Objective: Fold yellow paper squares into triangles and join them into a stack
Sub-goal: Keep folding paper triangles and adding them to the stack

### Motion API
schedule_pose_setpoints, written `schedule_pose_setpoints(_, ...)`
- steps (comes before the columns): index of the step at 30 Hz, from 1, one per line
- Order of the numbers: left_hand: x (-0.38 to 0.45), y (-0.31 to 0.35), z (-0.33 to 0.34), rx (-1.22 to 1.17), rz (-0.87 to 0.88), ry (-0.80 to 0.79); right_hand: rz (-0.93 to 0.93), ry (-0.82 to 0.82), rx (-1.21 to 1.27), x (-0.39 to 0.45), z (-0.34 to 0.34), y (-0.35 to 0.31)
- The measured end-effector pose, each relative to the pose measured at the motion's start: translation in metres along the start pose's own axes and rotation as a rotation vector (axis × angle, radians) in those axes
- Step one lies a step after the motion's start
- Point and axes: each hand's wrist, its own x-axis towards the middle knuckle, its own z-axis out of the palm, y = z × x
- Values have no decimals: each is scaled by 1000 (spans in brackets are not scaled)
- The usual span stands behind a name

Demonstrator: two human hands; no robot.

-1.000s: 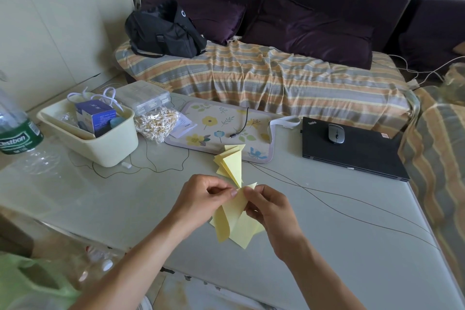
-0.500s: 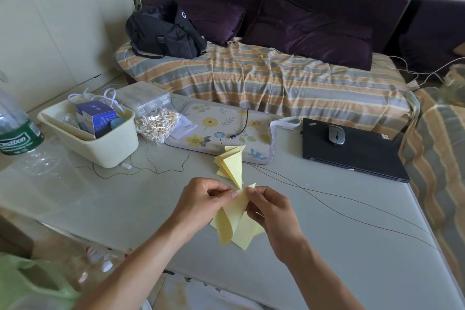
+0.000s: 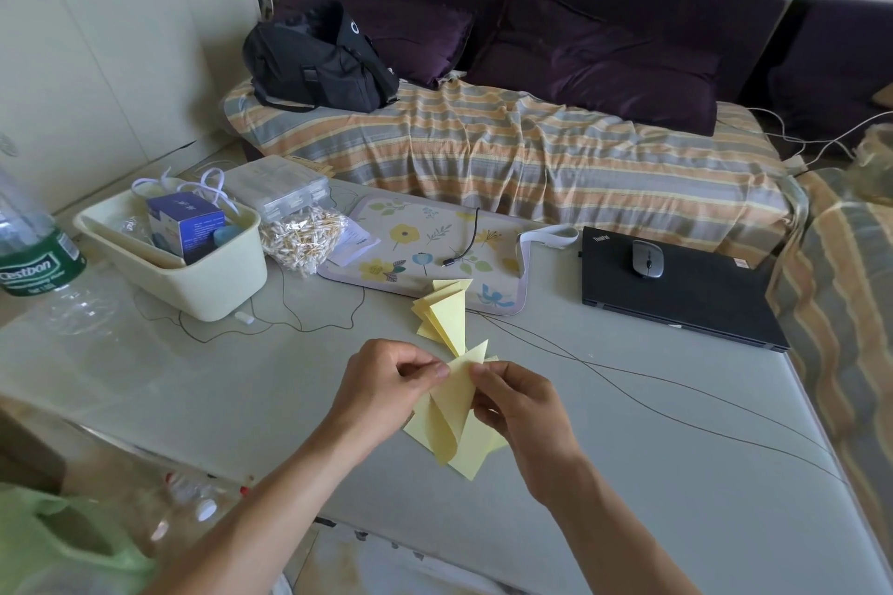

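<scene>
Fingers of both hands — left hand (image 3: 386, 389), right hand (image 3: 519, 406) — pinch the yellow paper (image 3: 452, 418).

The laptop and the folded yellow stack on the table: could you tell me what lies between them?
In the head view, only bare table and thin dark wires lie between the laptop and the folded yellow stack.

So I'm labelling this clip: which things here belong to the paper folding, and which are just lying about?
In the job:
- left hand and right hand, both pinching the yellow paper
- folded yellow triangles on the table

Lying about:
- laptop with mouse
- cream bin
- bag of cotton swabs
- floral mat
- water bottle
</scene>
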Motion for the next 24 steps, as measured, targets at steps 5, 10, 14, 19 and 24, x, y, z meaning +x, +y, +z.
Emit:
schedule_pose_setpoints(5,-3,2,2,20,150,-14,-36,90,4,3,-3,0)
schedule_pose_setpoints(10,-2,1,4,65,271,-8,-12,116,72,7,-7,2)
schedule_pose_setpoints(14,-2,1,4,38,243,-1,-21,113,62,7,-8,3)
schedule_pose_setpoints(19,-1,1,4,-100,129,-20,-33,98,60,8,-7,4)
schedule_pose_setpoints(24,-1,1,5,-207,64,-49,-60,110,34,7,-7,3)
